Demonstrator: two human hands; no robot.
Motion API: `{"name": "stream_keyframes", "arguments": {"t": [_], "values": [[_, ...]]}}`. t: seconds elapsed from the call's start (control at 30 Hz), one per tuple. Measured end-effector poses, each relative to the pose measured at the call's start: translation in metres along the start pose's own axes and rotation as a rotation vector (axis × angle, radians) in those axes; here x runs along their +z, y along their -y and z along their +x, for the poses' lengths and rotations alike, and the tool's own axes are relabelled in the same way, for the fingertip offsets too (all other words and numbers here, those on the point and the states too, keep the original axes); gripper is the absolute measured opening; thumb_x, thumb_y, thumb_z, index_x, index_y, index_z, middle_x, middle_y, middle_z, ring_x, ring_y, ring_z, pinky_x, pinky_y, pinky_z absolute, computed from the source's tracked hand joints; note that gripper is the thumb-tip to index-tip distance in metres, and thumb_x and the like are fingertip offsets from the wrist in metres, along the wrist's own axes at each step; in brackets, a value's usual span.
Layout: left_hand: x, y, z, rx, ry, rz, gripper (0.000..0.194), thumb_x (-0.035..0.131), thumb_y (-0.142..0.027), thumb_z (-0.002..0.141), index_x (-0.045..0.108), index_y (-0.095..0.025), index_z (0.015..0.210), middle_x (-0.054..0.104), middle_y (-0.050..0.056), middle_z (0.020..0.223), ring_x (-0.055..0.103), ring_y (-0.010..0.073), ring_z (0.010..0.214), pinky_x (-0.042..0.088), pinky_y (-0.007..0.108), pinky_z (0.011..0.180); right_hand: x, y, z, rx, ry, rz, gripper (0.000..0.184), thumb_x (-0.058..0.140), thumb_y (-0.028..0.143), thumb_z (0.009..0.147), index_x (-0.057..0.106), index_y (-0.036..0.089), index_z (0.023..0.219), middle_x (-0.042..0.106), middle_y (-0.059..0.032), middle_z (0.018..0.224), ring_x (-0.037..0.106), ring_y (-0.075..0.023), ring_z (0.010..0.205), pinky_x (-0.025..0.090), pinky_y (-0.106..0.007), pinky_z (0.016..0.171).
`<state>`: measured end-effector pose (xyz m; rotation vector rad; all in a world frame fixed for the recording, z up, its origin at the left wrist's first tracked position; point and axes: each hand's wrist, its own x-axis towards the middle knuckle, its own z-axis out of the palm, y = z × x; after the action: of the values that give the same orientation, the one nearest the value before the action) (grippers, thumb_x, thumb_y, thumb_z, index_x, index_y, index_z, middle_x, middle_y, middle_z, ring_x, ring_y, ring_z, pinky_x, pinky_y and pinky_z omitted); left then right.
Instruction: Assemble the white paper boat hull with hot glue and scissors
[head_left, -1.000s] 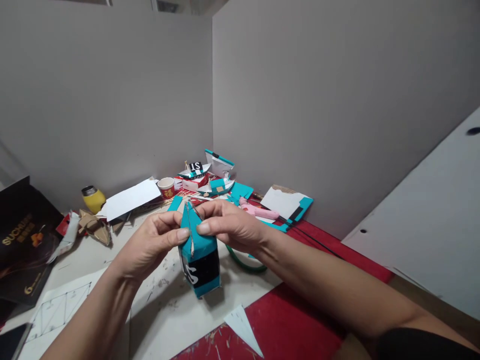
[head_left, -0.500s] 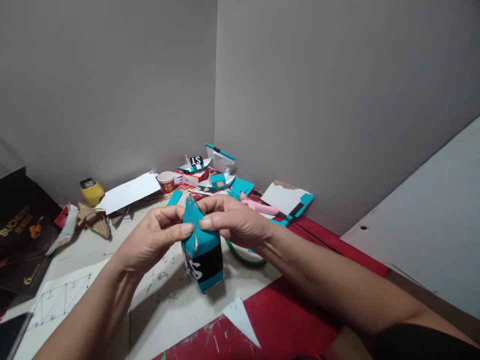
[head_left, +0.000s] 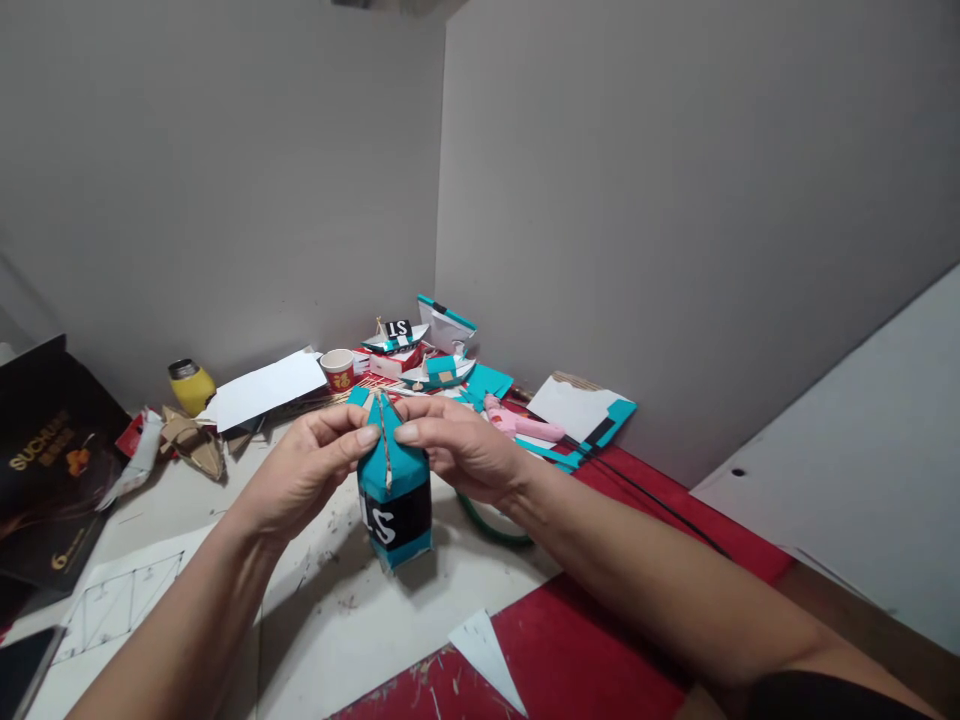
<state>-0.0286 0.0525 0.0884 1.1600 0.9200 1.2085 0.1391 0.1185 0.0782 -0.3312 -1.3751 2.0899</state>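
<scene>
Between my hands is a small teal and black cardboard model house (head_left: 395,515) with white letters on its black band and a pointed top. An open seam runs down the front of the point. My left hand (head_left: 319,455) pinches the left side of the point between thumb and fingers. On the other side, my right hand (head_left: 457,440) grips the right panel, thumb in front and fingers behind. A green tape ring (head_left: 487,525) lies partly hidden behind my right wrist.
A pink glue gun (head_left: 521,420) with a black cable lies right of centre. Small card boats (head_left: 442,370), a paper cup (head_left: 337,370) and white card (head_left: 266,388) stand toward the wall. At left are a yellow jar (head_left: 191,387), a black box (head_left: 60,460) and a drawing (head_left: 127,600). A white triangle (head_left: 489,660) lies in front.
The model has turned slightly so its seam faces me more and more lettering shows. My thumbs now sit on either side of the seam. The view has shifted a little.
</scene>
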Motion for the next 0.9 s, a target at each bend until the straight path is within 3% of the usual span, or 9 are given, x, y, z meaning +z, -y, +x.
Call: {"name": "stream_keyframes", "arguments": {"t": [0.13, 0.33, 0.73, 0.9], "values": [[-0.001, 0.002, 0.001, -0.004, 0.014, 0.025, 0.015, 0.072, -0.029, 0.077, 0.066, -0.016, 0.08, 0.06, -0.002, 0.068, 0.054, 0.0089, 0.063, 0.042, 0.022, 0.064, -0.002, -0.003, 0.002, -0.037, 0.037, -0.004, 0.018, 0.074, 0.025, 0.066, 0.062, 0.012, 0.069, 0.053, 0.0057, 0.058, 0.043, -0.0047, 0.05, 0.031, -0.018, 0.05], [0.002, 0.003, 0.001, 0.01, 0.024, 0.03, 0.015, 0.073, -0.028, 0.077, 0.066, -0.015, 0.078, 0.062, 0.0, 0.073, 0.056, 0.0097, 0.069, 0.044, 0.023, 0.069, -0.005, -0.004, 0.0, -0.113, 0.131, -0.029, 0.01, 0.068, 0.019, 0.074, 0.062, 0.012, 0.069, 0.051, 0.0074, 0.055, 0.042, -0.0039, 0.051, 0.035, -0.018, 0.053], [0.01, 0.007, 0.003, 0.045, -0.079, 0.054, 0.015, 0.069, -0.031, 0.08, 0.064, -0.016, 0.078, 0.057, -0.002, 0.068, 0.051, 0.009, 0.064, 0.041, 0.021, 0.063, -0.011, -0.007, 0.004, -0.047, 0.028, 0.043, 0.02, 0.075, 0.024, 0.067, 0.059, 0.013, 0.066, 0.052, 0.0068, 0.056, 0.044, -0.0042, 0.05, 0.033, -0.018, 0.051], [0.003, 0.005, 0.006, -0.015, 0.029, 0.07, 0.019, 0.068, -0.033, 0.08, 0.068, -0.015, 0.082, 0.057, 0.0, 0.069, 0.05, 0.0113, 0.069, 0.041, 0.023, 0.068, -0.01, -0.006, 0.008, -0.054, 0.008, 0.07, 0.02, 0.075, 0.027, 0.066, 0.06, 0.013, 0.066, 0.056, 0.0047, 0.059, 0.049, -0.0062, 0.053, 0.038, -0.02, 0.055]]}}
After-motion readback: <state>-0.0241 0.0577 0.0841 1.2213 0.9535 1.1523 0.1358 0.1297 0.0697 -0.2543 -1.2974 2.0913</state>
